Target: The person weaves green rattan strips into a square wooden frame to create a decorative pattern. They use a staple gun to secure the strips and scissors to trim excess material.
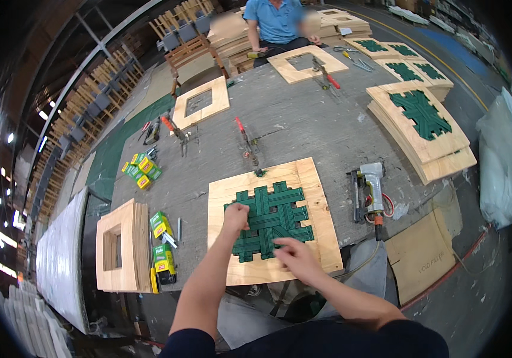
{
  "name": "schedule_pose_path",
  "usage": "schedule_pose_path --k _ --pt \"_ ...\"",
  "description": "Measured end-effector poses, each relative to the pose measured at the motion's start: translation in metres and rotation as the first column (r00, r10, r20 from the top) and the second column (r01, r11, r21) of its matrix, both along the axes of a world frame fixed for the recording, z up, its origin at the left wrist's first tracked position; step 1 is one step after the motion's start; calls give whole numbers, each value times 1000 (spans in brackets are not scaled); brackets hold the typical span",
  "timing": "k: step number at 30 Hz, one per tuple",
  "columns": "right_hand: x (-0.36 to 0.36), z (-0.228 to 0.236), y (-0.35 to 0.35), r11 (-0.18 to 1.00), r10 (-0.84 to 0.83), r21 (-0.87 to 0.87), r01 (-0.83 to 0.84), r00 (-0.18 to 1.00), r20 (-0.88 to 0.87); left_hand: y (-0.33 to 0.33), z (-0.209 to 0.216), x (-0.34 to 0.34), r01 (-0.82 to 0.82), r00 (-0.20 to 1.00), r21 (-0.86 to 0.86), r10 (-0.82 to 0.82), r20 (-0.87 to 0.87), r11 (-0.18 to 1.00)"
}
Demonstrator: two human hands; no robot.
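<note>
A square plywood frame [321, 253] lies on the table in front of me, with green webbing straps [265, 221] woven across its opening. My left hand [237, 218] is closed in a fist at the left ends of the straps and appears to grip one; its fingertips are hidden. Over the lower right of the weave is my right hand [296, 256], fingers loosely bent and apart, the index finger by a strap end. No held thing shows in it. Just beyond the frame stands a toggle clamp with a red handle [240, 124].
A staple gun [373, 191] with an air hose lies right of the frame. Webbed panels [455, 146] are stacked at the right, bare frames [139, 244] at the left beside green-yellow boxes [162, 225]. Across the grey table [309, 128] sits a person in blue [271, 21].
</note>
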State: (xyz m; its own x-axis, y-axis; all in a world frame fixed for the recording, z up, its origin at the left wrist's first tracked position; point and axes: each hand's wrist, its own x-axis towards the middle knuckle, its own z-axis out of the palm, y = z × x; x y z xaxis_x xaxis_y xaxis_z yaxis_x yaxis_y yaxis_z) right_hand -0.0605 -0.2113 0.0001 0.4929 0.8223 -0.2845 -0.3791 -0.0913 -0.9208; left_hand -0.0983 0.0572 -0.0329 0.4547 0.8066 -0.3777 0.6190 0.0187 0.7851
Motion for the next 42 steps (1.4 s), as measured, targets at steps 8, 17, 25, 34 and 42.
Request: schedule_pose_path --k 8,17,25,34,42 --pt "9 -7 -65 844 430 -502 187 324 843 13 26 10 162 987 222 -159 -31 962" --pt "17 -21 -52 970 20 -227 92 894 449 -20 30 -21 367 881 -27 -338 331 930" --pt "81 12 -135 971 138 -205 -120 988 72 -27 16 -1 187 982 449 -178 -63 874" --pt "90 16 -112 920 300 -364 -147 862 409 17 42 -4 -63 998 561 55 31 825" --pt "95 -3 -108 853 366 -513 -99 814 452 26 66 -24 -93 946 265 3 323 960"
